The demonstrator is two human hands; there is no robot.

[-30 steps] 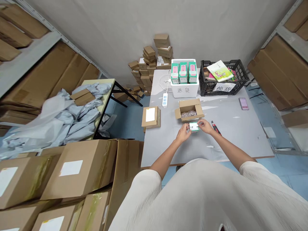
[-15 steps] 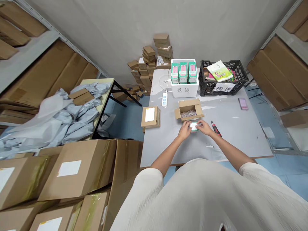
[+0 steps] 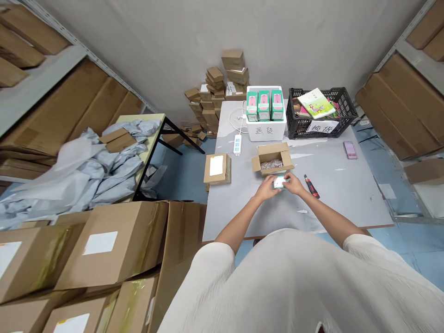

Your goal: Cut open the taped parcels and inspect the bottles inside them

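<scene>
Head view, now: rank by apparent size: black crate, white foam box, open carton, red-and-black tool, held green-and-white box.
1. Black crate
2. White foam box
3. Open carton

Unranked, smallest: red-and-black tool and green-and-white box; too close, box partly hidden.

Small box (image 3: 279,183) fills gap btwn L hand (image 3: 266,188) & R hand (image 3: 294,184). Open carton (image 3: 272,149) just fwd, flaps out, blocks a low fwd pass; beyond it white bin (image 3: 265,132) & blk crate (image 3: 294,127) wall off table's back. Red-blk tool (image 3: 311,187) just R of R hand, then wide open tabletop (image 3: 347,194). L side: free lane up to closed box (image 3: 215,172); pwr strip (image 3: 237,144) fwd-L.
</scene>
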